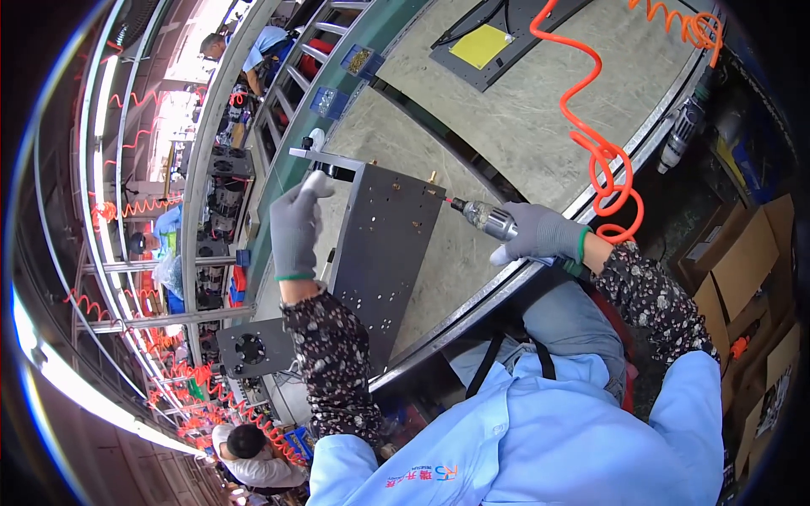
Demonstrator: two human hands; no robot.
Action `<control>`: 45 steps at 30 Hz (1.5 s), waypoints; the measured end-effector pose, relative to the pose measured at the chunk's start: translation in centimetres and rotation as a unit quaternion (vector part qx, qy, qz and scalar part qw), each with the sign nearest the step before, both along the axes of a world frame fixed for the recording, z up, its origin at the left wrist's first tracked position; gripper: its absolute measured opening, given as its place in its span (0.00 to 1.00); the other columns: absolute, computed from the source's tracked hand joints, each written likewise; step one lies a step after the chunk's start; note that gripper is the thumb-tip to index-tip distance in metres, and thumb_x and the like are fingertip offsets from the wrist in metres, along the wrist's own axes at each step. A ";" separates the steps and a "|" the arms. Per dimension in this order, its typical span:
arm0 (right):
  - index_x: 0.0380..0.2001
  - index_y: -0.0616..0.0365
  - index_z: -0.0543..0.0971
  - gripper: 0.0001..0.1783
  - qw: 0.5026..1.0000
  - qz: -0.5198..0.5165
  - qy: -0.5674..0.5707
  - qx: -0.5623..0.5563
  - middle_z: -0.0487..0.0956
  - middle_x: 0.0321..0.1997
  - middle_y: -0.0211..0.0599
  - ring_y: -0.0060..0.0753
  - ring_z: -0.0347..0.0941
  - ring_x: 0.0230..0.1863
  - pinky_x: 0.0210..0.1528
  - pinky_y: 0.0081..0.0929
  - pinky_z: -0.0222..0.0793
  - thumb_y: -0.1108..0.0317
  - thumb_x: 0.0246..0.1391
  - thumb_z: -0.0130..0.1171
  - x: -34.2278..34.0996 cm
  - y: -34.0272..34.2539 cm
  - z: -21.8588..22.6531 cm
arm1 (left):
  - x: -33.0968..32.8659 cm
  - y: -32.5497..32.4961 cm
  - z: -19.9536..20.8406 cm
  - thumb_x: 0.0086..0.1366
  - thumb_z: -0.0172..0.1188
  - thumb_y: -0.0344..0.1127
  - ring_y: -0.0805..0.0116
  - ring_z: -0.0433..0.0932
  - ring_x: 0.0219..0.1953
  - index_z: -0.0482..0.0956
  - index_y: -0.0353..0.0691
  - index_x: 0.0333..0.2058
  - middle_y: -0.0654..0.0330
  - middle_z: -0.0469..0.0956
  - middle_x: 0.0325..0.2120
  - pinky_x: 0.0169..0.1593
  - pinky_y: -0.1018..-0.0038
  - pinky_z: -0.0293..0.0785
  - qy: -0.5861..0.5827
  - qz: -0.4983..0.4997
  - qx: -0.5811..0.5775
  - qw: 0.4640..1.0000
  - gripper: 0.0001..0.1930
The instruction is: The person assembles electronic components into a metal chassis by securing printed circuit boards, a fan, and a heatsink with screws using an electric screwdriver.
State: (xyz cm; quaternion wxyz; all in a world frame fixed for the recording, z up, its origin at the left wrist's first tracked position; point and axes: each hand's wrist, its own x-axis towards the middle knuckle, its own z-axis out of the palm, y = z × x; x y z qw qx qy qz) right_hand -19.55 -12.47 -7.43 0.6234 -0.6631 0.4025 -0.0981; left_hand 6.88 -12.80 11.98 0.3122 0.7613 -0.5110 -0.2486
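A dark grey sheet-metal case (384, 253) with small holes and brass-coloured fittings stands on the worktable in front of me. My right hand (540, 232), in a grey glove, is wrapped round a powered screwdriver (488, 220) with a metallic body. Its bit points left at the case's upper right edge, near a brass fitting (433, 177); whether the tip touches cannot be made out. My left hand (295, 226), also gloved, is raised beside the case's far left corner, close to a black part there. Its fingers are curled together, and anything between them is hidden.
An orange coiled air hose (582, 126) hangs over the table's right side. Blue bins (361, 62) of small parts line the far edge. A dark panel (515, 52) bears a yellow sheet. Another screwdriver (680, 135) hangs right, above cardboard boxes (742, 278). Other people work at left.
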 end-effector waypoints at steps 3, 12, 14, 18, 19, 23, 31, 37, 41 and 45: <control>0.39 0.63 0.71 0.39 1.000 0.010 0.023 -0.017 0.76 0.32 0.42 0.36 0.74 0.33 0.37 0.30 0.69 0.48 0.26 0.73 0.5 -0.2 -0.4 | 3.0 -2.1 -2.5 0.61 0.56 0.52 0.79 0.64 0.16 0.81 0.31 0.29 0.68 0.65 0.12 0.21 0.80 0.57 -0.120 0.030 0.090 0.988 0.24; 0.42 0.62 0.71 0.40 0.996 0.055 0.060 -0.045 0.77 0.33 0.45 0.41 0.76 0.34 0.38 0.34 0.71 0.48 0.28 0.72 0.2 -1.6 1.8 | 9.3 -3.2 -9.4 0.67 0.48 0.41 0.73 0.77 0.40 0.72 0.31 0.50 0.58 0.79 0.40 0.42 0.77 0.73 0.128 -0.075 0.270 0.951 0.20; 0.43 0.62 0.71 0.40 0.990 0.078 0.105 -0.056 0.78 0.34 0.47 0.43 0.76 0.35 0.38 0.35 0.71 0.47 0.28 0.71 0.5 -1.9 1.9 | 8.1 -2.9 -9.0 0.67 0.48 0.40 0.73 0.77 0.39 0.72 0.32 0.51 0.60 0.78 0.41 0.41 0.78 0.74 0.185 -0.063 0.255 0.947 0.19; 0.42 0.62 0.71 0.39 0.984 0.107 0.132 -0.060 0.78 0.34 0.47 0.44 0.77 0.35 0.39 0.35 0.71 0.47 0.29 0.71 0.8 -2.2 2.8 | 7.5 -2.3 -8.3 0.67 0.48 0.39 0.75 0.77 0.40 0.72 0.33 0.51 0.61 0.78 0.42 0.42 0.79 0.74 0.164 -0.084 0.243 0.952 0.19; 0.42 0.61 0.72 0.39 0.982 0.106 0.137 -0.073 0.78 0.33 0.48 0.44 0.77 0.35 0.39 0.35 0.71 0.47 0.29 0.70 0.8 -2.2 2.8 | 7.4 -2.2 -8.3 0.67 0.48 0.38 0.75 0.77 0.40 0.72 0.33 0.52 0.61 0.77 0.43 0.42 0.79 0.74 0.159 -0.090 0.239 0.954 0.19; 0.41 0.62 0.71 0.39 0.981 0.105 0.138 -0.084 0.78 0.33 0.48 0.44 0.77 0.35 0.39 0.34 0.71 0.46 0.29 0.70 0.9 -2.4 3.0 | 6.8 -2.0 -8.1 0.67 0.49 0.38 0.75 0.76 0.42 0.71 0.33 0.52 0.60 0.77 0.45 0.44 0.80 0.73 0.159 -0.083 0.240 0.954 0.19; 0.43 0.60 0.69 0.42 0.983 0.078 0.140 -0.091 0.78 0.33 0.49 0.47 0.77 0.36 0.39 0.37 0.71 0.44 0.28 0.71 1.0 -1.6 3.1 | 7.7 -2.4 -8.1 0.68 0.49 0.38 0.75 0.75 0.41 0.75 0.32 0.47 0.58 0.78 0.41 0.42 0.81 0.72 0.144 -0.139 0.246 0.948 0.17; 0.41 0.59 0.69 0.41 0.981 0.042 0.147 -0.115 0.77 0.34 0.51 0.53 0.75 0.38 0.40 0.40 0.70 0.42 0.27 0.70 0.2 0.1 3.5 | 10.0 -2.9 -5.9 0.66 0.48 0.34 0.75 0.72 0.31 0.75 0.31 0.39 0.58 0.76 0.33 0.35 0.79 0.70 0.191 -0.066 0.125 0.971 0.12; 0.42 0.59 0.69 0.42 0.985 0.020 0.115 -0.124 0.77 0.34 0.51 0.53 0.75 0.38 0.40 0.40 0.70 0.42 0.27 0.71 -0.6 2.7 5.7 | 9.0 -0.7 -3.8 0.66 0.48 0.29 0.73 0.72 0.31 0.72 0.26 0.43 0.55 0.75 0.36 0.34 0.80 0.70 0.327 -0.092 -0.002 0.940 0.12; 0.43 0.61 0.69 0.43 0.990 0.001 0.047 -0.136 0.77 0.33 0.50 0.51 0.75 0.37 0.40 0.37 0.69 0.44 0.26 0.73 0.3 4.5 8.7 | 7.0 2.1 -2.5 0.66 0.51 0.32 0.77 0.73 0.24 0.73 0.28 0.44 0.55 0.77 0.32 0.24 0.84 0.67 0.289 -0.141 -0.021 0.947 0.13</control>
